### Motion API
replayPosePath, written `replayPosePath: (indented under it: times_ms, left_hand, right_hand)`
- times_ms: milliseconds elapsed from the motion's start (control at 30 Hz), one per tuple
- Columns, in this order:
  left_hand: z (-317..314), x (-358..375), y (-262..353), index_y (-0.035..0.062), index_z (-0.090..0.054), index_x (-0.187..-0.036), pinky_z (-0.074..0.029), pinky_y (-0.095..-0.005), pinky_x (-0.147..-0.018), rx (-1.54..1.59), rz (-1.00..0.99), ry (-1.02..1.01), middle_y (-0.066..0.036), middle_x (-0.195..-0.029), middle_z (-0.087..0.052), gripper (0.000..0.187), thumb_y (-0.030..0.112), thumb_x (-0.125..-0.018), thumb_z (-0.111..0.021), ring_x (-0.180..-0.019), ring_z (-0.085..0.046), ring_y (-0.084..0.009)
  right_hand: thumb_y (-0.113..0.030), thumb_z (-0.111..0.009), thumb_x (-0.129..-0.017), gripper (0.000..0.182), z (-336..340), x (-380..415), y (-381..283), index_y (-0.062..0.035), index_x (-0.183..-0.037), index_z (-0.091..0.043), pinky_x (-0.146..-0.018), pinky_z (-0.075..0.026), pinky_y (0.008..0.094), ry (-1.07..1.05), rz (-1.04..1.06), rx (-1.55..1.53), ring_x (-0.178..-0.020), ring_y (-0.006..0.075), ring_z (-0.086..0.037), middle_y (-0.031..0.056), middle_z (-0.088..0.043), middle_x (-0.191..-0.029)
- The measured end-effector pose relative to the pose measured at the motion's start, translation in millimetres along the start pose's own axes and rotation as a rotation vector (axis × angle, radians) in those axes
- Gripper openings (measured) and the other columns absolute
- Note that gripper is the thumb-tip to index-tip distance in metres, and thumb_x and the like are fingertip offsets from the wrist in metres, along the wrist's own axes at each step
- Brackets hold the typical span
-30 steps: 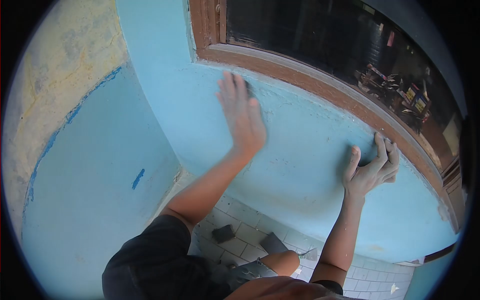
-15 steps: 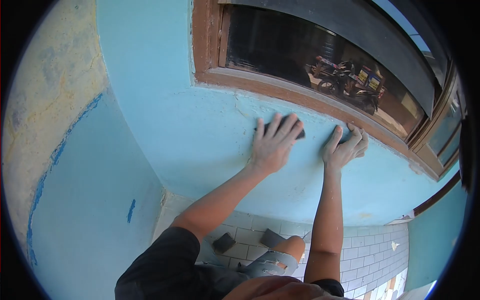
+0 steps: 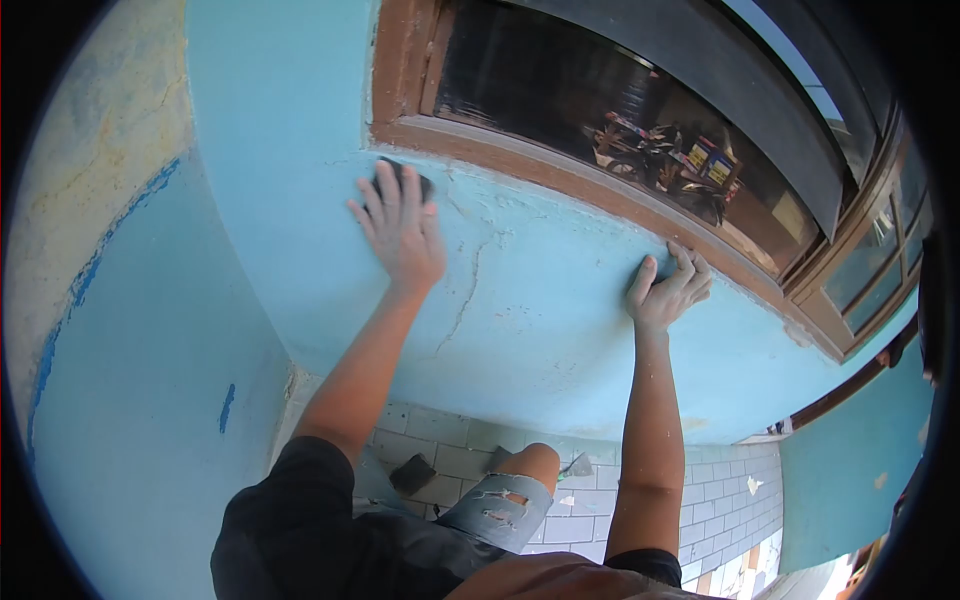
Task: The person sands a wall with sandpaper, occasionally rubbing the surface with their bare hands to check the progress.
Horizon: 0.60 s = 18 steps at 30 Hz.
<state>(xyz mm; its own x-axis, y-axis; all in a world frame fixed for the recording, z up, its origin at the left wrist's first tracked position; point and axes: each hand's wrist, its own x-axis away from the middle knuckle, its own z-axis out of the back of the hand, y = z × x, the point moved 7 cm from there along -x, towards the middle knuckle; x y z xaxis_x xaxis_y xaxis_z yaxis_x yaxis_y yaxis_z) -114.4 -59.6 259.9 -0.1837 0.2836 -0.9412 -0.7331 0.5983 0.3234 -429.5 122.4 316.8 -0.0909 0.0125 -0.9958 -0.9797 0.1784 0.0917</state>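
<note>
My left hand (image 3: 403,235) lies with its fingers spread over a dark piece of sandpaper (image 3: 421,187), pressing it against the light blue wall (image 3: 540,330) just under the window's lower left corner. Part of the sandpaper is covered by the fingers. Further right, my right hand (image 3: 672,292) rests on the wall right below the brown window frame (image 3: 560,188). Its thumb stands apart from the fingers, whose tips reach the frame's lower edge. Only a dark shadow shows between thumb and fingers. A crack (image 3: 468,300) and rough, chipped paint mark the wall between both hands.
An open window sash (image 3: 740,95) juts out above. On the tiled floor (image 3: 715,505) lie a dark square piece (image 3: 412,474) and a grey flat blade (image 3: 580,466), beside my bent knee (image 3: 530,462). A side wall (image 3: 150,350) closes off the left.
My left hand has slid left and up along the wall with the sandpaper, uncovering the crack. The right hand keeps its place under the frame while the view has shifted slightly.
</note>
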Motion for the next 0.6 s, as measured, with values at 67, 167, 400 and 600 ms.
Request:
replayPosePath:
  times_ms: [67, 167, 400, 600]
  left_hand:
    - [22.0, -31.3, -52.0, 0.0047, -0.034, -0.155, -0.003, -0.0643, -0.118, 0.064, 0.278, 0.133, -0.022, -0.164, -0.021, 0.056, 0.031, -0.105, -0.037, -0.149, -0.011, -0.0519]
    - [27.6, -21.2, -80.5, 0.0058, -0.026, -0.158, 0.0, -0.0615, -0.12, 0.14, 0.581, 0.273, -0.021, -0.166, -0.015, 0.059, 0.031, -0.106, -0.036, -0.15, -0.007, -0.0505]
    - [11.9, 8.1, -51.9, 0.0042, -0.027, -0.158, -0.002, -0.0639, -0.118, 0.0, 0.064, -0.153, -0.025, -0.164, -0.016, 0.062, 0.035, -0.105, -0.038, -0.151, -0.01, -0.0494]
    - [35.0, -37.1, -89.9, 0.0023, -0.03, -0.156, -0.001, -0.0646, -0.118, 0.123, 0.445, 0.215, -0.025, -0.165, -0.013, 0.06, 0.035, -0.106, -0.035, -0.151, -0.008, -0.05]
  right_hand:
    - [-0.037, -0.06, -0.094, 0.035, 1.1, 0.3, -3.8, -0.0112, -0.118, -0.062, -0.096, -0.029, 0.0434, 0.023, 0.002, -0.008, -0.112, 0.0292, -0.047, 0.0109, -0.053, -0.114]
    - [-0.037, -0.06, -0.094, 0.035, 0.4, -2.1, -6.3, -0.0111, -0.118, -0.063, -0.095, -0.03, 0.0416, 0.062, -0.006, -0.005, -0.11, 0.0286, -0.049, 0.0103, -0.054, -0.114]
    - [-0.04, -0.058, -0.096, 0.038, -1.1, 1.3, -2.2, -0.0111, -0.121, -0.062, -0.095, -0.029, 0.0415, 0.047, 0.038, 0.045, -0.113, 0.0271, -0.048, 0.0098, -0.055, -0.118]
    - [-0.041, -0.057, -0.097, 0.039, -0.7, 4.2, -2.6, -0.0113, -0.122, -0.062, -0.097, -0.029, 0.0415, 0.066, 0.009, 0.045, -0.114, 0.0263, -0.048, 0.0091, -0.055, -0.119]
